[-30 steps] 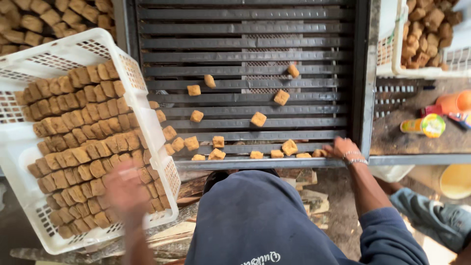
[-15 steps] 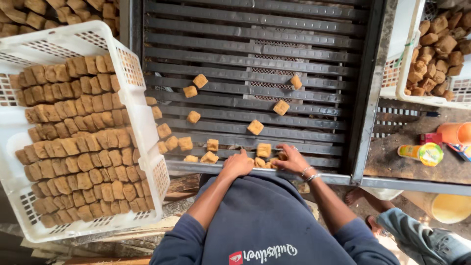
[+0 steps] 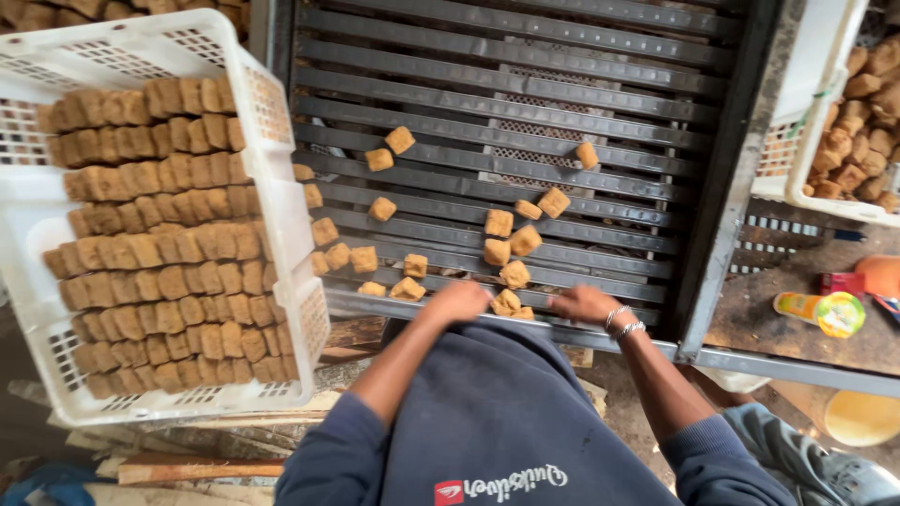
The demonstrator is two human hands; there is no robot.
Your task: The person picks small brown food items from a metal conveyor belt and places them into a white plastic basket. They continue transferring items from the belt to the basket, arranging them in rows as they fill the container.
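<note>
Many brown cubes (image 3: pixel 498 223) lie scattered on a dark slatted metal rack (image 3: pixel 525 66). Both of my hands rest at the rack's near edge. My left hand (image 3: pixel 457 302) is curled, knuckles up, beside a cube (image 3: pixel 408 290). My right hand (image 3: pixel 581 305), with bracelets on its wrist, lies just right of a small cluster of cubes (image 3: pixel 507 302) that sits between the two hands. The fingers of both hands are hidden or blurred, so I cannot see whether they hold cubes.
A white plastic crate (image 3: pixel 274 141) at the left is packed with neat rows of brown cubes. Another white crate (image 3: pixel 804 141) of loose cubes stands at the right. A yellow-green bottle (image 3: pixel 825 312), a yellow bucket (image 3: pixel 858 417) and wooden planks (image 3: pixel 187 464) lie below.
My left hand has come from over the left crate to the rack's near edge. My right hand has slid left along that edge. Both now flank a cluster of cubes.
</note>
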